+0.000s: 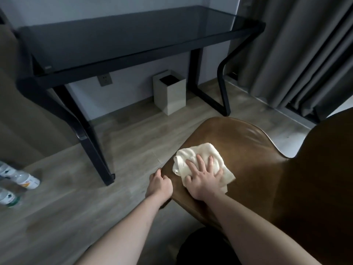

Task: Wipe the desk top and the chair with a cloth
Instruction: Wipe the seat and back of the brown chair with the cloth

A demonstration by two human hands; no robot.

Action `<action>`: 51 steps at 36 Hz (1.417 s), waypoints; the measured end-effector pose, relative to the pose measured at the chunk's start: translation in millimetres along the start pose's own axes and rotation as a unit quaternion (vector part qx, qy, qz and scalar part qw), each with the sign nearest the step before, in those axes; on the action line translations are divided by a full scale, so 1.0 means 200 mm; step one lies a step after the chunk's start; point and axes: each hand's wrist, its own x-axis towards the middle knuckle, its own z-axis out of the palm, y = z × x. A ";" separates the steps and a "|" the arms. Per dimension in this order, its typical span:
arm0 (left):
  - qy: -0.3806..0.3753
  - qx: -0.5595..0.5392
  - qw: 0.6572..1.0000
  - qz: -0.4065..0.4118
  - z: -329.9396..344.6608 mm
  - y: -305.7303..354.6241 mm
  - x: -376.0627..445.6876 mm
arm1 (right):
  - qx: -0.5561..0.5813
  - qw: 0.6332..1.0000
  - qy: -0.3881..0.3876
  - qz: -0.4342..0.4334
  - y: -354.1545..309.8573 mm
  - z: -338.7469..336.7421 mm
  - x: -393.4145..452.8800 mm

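A brown leather chair [248,142] fills the lower right, its seat facing me and its backrest at the far right. A white cloth [193,155] lies crumpled on the seat's near left part. My right hand [204,178] presses flat on the cloth with fingers spread. My left hand [159,185] grips the seat's left edge, fingers curled around it. The desk [122,41], a dark glass top on a black frame, stands against the wall beyond the chair.
A white square bin [170,94] stands under the desk by the wall. Two or three plastic bottles [23,180] lie on the wooden floor at the left edge. Grey curtains [298,50] hang at the right. A wall socket [104,79] sits below the desk top.
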 end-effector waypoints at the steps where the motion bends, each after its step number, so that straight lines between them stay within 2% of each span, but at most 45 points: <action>1: -0.002 0.002 1.000 0.000 -0.01 0.00 -0.01 | 0.001 1.000 -0.002 0.012 0.04 0.00 -0.04; 8: -0.016 -0.001 1.000 -0.009 -0.06 0.04 -0.10 | 0.057 0.991 -0.019 0.117 0.29 0.03 -0.34; 13: -0.017 -0.016 1.000 -0.009 -0.07 0.04 -0.13 | 0.072 0.990 -0.024 0.122 0.30 0.01 -0.37; 17: -0.017 -0.019 1.000 0.001 -0.07 0.04 -0.12 | 0.078 0.988 -0.037 0.127 0.27 0.01 -0.25; 22: -0.016 -0.019 1.000 0.014 -0.04 0.01 -0.07 | 0.004 0.998 -0.014 0.064 0.35 -0.01 -0.02; 26: -0.008 -0.015 1.000 0.021 0.00 -0.01 -0.03 | -0.011 0.998 -0.022 0.064 0.35 -0.15 0.18; 35: 0.000 -0.010 0.999 0.043 0.04 -0.03 0.04 | -0.010 0.997 0.014 0.073 0.34 -0.29 0.57; 42: -0.002 0.006 1.000 0.017 0.00 0.02 0.01 | -0.002 0.997 0.011 0.076 0.34 -0.27 0.39; 48: -0.024 -0.003 1.000 -0.009 -0.03 0.05 -0.03 | -0.033 0.996 0.007 0.085 0.38 -0.06 0.06; 51: -0.029 -0.017 0.999 -0.016 -0.05 0.05 -0.06 | 0.038 0.990 0.015 0.133 0.35 0.01 -0.15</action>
